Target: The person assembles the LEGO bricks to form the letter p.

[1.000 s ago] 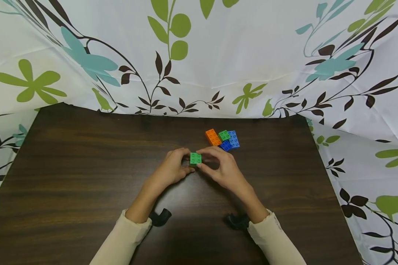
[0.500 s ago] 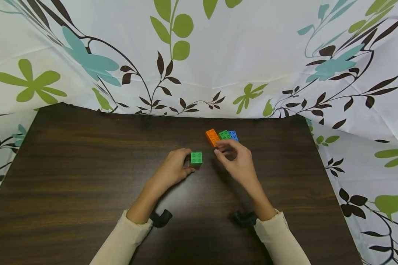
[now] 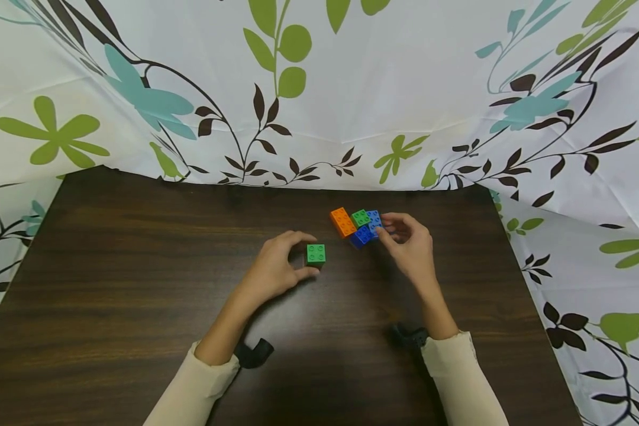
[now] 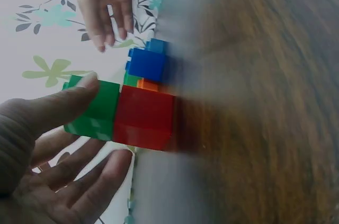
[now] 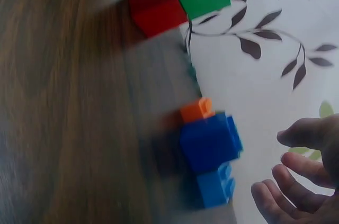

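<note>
A green brick [image 3: 316,253] sits on top of a red brick [image 4: 144,118], and the stack stands upright on the table. My left hand [image 3: 271,265] is around its left side, thumb and fingers spread; in the left wrist view the thumb crosses the green brick, and contact is unclear. To the right, my right hand [image 3: 412,248] hovers by a light blue brick [image 3: 373,218] with parted fingers, apart from it in the right wrist view. Beside that lie a dark blue brick [image 3: 360,237], a smaller-looking green brick [image 3: 360,218] and an orange brick [image 3: 342,222], grouped closely.
The dark wooden table [image 3: 138,284] spreads around both hands. Behind it and along its sides hangs a white curtain [image 3: 404,77] printed with leaves and flowers. Black straps with curved pieces [image 3: 254,354] are worn at the wrists.
My right hand has left the green and red stack and moved right, past the dark blue brick to the light blue one. The left hand's fingers have spread wider; the stack stays put.
</note>
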Demonstrator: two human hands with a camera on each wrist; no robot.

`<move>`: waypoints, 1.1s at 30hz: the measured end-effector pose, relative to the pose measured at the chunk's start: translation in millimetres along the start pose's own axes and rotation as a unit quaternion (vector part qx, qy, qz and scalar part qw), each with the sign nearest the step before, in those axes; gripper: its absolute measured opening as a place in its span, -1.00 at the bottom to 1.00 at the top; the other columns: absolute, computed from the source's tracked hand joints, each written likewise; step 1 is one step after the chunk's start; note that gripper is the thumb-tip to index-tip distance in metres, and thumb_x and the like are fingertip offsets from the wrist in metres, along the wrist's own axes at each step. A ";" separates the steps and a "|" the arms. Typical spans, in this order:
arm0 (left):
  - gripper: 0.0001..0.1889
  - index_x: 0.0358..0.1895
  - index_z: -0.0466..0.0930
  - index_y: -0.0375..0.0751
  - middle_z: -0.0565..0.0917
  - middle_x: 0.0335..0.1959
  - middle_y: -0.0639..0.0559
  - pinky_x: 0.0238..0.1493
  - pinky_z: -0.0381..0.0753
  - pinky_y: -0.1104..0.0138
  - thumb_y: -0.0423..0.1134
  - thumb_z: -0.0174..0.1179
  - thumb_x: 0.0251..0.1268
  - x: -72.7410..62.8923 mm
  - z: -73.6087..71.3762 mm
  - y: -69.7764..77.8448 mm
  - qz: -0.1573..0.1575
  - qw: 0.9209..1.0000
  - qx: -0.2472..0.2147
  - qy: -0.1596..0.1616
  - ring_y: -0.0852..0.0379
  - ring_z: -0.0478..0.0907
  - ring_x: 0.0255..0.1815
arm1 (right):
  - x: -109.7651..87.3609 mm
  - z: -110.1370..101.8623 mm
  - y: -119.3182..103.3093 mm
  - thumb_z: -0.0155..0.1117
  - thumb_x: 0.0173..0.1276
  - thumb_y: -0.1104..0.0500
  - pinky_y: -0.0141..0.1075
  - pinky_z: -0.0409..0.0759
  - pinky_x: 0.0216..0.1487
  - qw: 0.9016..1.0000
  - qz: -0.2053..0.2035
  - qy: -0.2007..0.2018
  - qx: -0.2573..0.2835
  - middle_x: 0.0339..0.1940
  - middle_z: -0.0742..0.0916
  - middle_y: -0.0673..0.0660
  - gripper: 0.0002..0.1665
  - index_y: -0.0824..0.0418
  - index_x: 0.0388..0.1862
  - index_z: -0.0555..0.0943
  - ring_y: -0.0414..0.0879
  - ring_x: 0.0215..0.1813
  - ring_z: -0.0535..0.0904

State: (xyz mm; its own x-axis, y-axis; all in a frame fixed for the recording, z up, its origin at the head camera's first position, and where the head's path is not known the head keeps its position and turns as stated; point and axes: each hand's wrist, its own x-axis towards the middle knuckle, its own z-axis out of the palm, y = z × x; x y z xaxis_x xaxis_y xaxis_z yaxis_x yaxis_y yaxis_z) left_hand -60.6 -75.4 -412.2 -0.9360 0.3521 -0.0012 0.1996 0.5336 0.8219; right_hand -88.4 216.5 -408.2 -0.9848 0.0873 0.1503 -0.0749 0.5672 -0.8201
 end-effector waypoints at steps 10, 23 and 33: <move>-0.53 0.14 0.77 -0.09 0.81 0.05 -0.08 0.23 0.68 -0.06 -0.24 0.66 0.15 -0.8 3.3 2.4 0.002 0.998 -0.049 0.035 -0.08 0.71 0.05 | 10.7 -2.3 24.8 0.49 0.48 0.19 -0.71 0.53 -0.09 0.997 0.041 -0.045 -0.053 0.23 0.79 0.33 -0.52 0.34 0.29 0.67 0.19 0.12 0.75; -0.59 0.11 0.79 -0.05 0.83 0.05 -0.09 0.28 0.65 -0.10 -0.25 0.63 0.19 -0.5 6.3 -0.7 -0.040 0.995 -0.090 0.034 -0.13 0.71 0.12 | 13.3 7.4 31.8 0.51 0.46 0.15 0.09 0.74 0.25 0.989 0.080 -0.093 -0.083 0.21 0.75 0.41 -0.43 0.36 0.36 0.62 0.25 0.15 0.73; -0.60 0.08 0.78 -0.10 0.84 -0.01 -0.10 0.25 0.64 -0.08 -0.29 0.64 0.17 0.8 6.6 -2.4 -0.031 0.994 -0.104 0.034 -0.13 0.72 0.05 | 15.8 11.1 29.6 0.53 0.44 0.12 -0.01 0.74 0.16 0.986 0.097 -0.076 -0.110 0.16 0.79 0.38 -0.45 0.37 0.30 0.65 0.18 0.05 0.74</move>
State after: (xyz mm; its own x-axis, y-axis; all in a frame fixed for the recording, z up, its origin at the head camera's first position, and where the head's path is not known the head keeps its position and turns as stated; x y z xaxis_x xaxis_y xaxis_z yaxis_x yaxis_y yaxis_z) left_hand -59.9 -71.3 -418.0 -0.9633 0.2674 -0.0223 0.0840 0.3795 0.9214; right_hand -108.0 225.6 -436.2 -0.9906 0.0973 -0.0960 0.1366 0.7179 -0.6826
